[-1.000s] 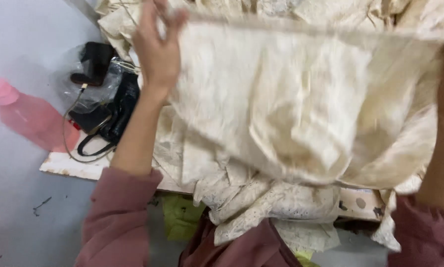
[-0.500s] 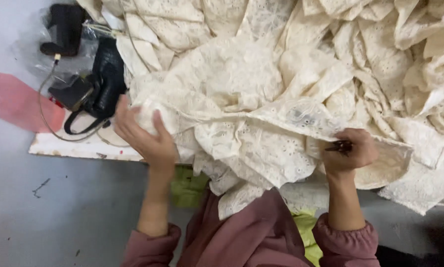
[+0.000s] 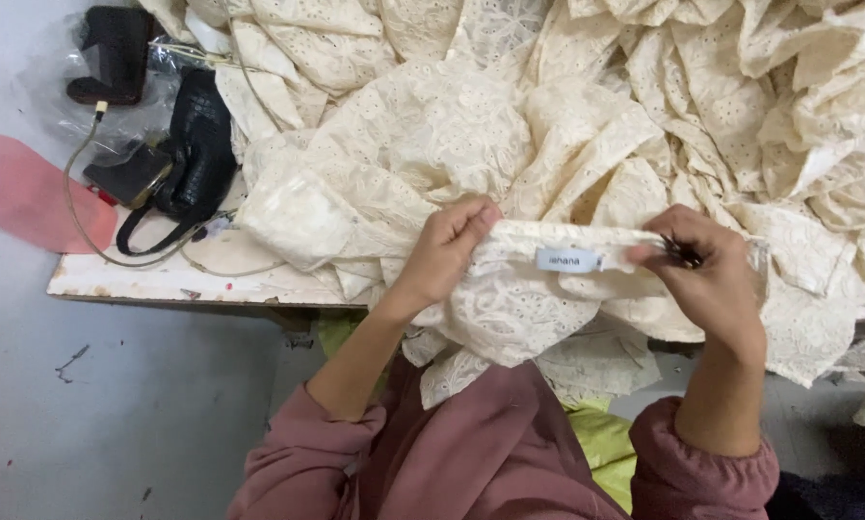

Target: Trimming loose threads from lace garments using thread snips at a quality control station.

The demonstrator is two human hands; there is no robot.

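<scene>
Bag: a black handbag (image 3: 196, 144) lies at the table's (image 3: 163, 279) left end, beside a clear plastic wrap (image 3: 47, 87).
Left hand: left hand (image 3: 447, 246) — fingers pressed together, pinching the waistband of the cream lace garment (image 3: 519, 299).
Label: a small pale tag (image 3: 569, 260) sits between both hands.
Right hand: right hand (image 3: 712, 274) — pinches the same band while holding a small dark tool (image 3: 683, 252).
Pile: heaped cream lace pieces (image 3: 644, 106) behind.

Cream garment (image 3: 538, 289): matt cotton-like eyelet cloth, perforated and embroidered, soft-creased; small smooth woven label (image 3: 569, 260) at its edge. Heap of fabric (image 3: 702, 106) at twelve o'clock: same finish. Black bag (image 3: 196, 144) at ten o'clock: glossy textured leather-like. Tabletop (image 3: 163, 279): worn, scuffed painted board. Sleeves (image 3: 490, 453): matt knit.
</scene>
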